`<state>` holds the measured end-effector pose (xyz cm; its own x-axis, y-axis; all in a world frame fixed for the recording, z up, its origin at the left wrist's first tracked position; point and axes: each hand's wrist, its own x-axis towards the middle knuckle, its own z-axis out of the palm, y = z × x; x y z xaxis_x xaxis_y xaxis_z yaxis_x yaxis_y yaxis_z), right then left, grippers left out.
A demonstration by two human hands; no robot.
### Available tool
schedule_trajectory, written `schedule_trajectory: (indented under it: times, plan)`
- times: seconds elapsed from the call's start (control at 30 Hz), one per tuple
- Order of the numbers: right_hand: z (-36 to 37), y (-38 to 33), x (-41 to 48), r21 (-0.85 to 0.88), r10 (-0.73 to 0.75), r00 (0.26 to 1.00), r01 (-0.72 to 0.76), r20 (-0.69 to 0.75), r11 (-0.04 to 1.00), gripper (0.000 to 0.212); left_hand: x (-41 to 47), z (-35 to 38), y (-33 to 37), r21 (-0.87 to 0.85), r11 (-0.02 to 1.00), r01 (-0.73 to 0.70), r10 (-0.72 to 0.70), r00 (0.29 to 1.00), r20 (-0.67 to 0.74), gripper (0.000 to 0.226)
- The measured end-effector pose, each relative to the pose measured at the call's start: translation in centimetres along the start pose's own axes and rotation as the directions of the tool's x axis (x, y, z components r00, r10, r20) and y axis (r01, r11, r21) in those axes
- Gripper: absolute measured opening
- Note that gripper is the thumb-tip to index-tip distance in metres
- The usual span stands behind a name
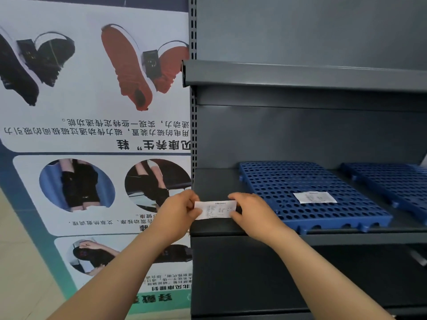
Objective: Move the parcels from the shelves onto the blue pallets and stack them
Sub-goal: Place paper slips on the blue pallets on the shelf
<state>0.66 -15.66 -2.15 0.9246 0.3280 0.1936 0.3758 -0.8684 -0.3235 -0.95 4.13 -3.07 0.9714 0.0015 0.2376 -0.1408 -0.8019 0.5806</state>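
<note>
A small white printed slip is stretched between both hands above the left front of a dark grey shelf. My left hand pinches its left end and my right hand pinches its right end. To the right on the same shelf lies a blue perforated pallet, with another white slip lying flat on it. A second blue pallet lies further right, cut off by the frame edge. No parcel is in view.
The grey metal shelving unit has an upper shelf above and a lower shelf below. A large upside-down poster with shoes and printed text stands directly left of the shelf upright. Pale floor shows at the lower left.
</note>
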Motion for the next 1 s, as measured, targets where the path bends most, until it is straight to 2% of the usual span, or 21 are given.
schedule_trajectory:
  times: [0.13,0.3,0.5,0.7,1.0]
  plan:
    - [-2.1,0.5,-0.6,0.110,0.072,0.996,-0.066,-0.060,0.992,0.015,0.3,-0.4,1.9,-0.007,0.995,-0.098,0.097,0.995,-0.021,0.010]
    - [-5.6,3.1,-2.9,0.163,0.137,0.979,-0.112,-0.151,0.980,0.012,1.4,0.8,6.1,-0.056,0.973,-0.222,0.219,0.974,-0.055,0.005]
    - [-8.9,9.7,-6.6,0.287,0.292,0.928,-0.222,-0.232,0.932,0.012,2.5,5.2,12.7,-0.106,0.940,-0.325,0.329,0.944,0.027,0.016]
    - [-12.2,18.4,-10.5,0.344,0.399,0.850,-0.282,-0.343,0.896,0.021,3.3,11.3,21.4,-0.143,0.933,-0.332,0.345,0.935,0.083,0.017]
    - [-19.9,32.7,-15.1,0.248,0.412,0.836,-0.340,-0.362,0.907,0.022,4.8,21.5,35.8,-0.183,0.942,-0.279,0.289,0.957,0.026,0.014]
